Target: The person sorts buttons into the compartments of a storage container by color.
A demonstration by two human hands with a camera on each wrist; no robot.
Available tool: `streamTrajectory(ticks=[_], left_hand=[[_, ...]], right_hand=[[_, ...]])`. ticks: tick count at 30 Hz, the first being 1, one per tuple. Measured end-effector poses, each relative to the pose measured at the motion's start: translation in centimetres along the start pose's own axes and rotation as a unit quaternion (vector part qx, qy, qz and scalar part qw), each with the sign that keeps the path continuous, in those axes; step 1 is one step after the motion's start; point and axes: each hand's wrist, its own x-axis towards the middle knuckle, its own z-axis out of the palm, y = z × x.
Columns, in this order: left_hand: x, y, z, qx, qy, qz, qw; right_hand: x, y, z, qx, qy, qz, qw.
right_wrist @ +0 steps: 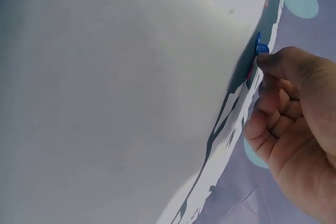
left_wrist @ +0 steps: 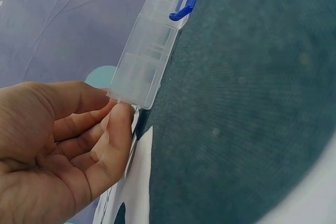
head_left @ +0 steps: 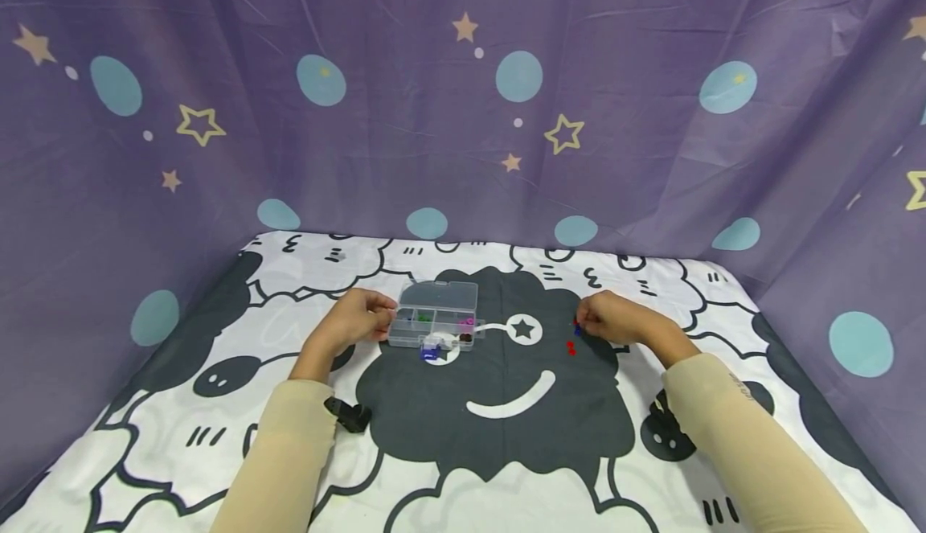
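A clear plastic compartment box (head_left: 432,338) lies on the cloth with its lid (head_left: 438,295) raised at the back. My left hand (head_left: 356,320) grips its left end; in the left wrist view the fingertips hold the box's corner (left_wrist: 134,80). A blue latch (head_left: 431,352) sticks out at the front. Green (head_left: 424,318), pink (head_left: 467,321) and dark brown (head_left: 466,338) bits lie in the compartments. To the right, my right hand (head_left: 608,316) pinches at a small round blue piece (right_wrist: 262,49) low over the cloth. The curled fingers partly hide that piece.
Small red pieces (head_left: 571,348) lie on the cloth just in front of my right hand. The table is covered by a cartoon-sheep cloth (head_left: 506,453). Purple curtains (head_left: 434,155) with stars and blue ovals stand behind and at both sides.
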Motion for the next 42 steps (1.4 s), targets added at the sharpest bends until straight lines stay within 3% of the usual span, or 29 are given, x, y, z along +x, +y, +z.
streamTrajectory(ticks=[7, 15, 29, 42], left_hand=[[0.0, 0.1, 0.0, -0.005, 0.000, -0.005, 1.0000], [0.1, 0.1, 0.0, -0.003, 0.002, -0.005, 1.0000], [0.0, -0.1, -0.1, 0.003, -0.001, 0.001, 1.0000], [-0.1, 0.0, 0.0, 0.004, 0.003, -0.004, 1.0000]], right_hand=[[0.8, -0.4, 0.0, -0.015, 0.009, -0.023, 0.9996], [1.6, -1.2, -0.4, -0.016, -0.003, -0.005, 0.9999], [4.0, -2.6, -0.3, -0.029, 0.011, -0.060, 0.9977], [6.7, -5.2, -0.1, -0.031, -0.006, -0.046, 0.9984]])
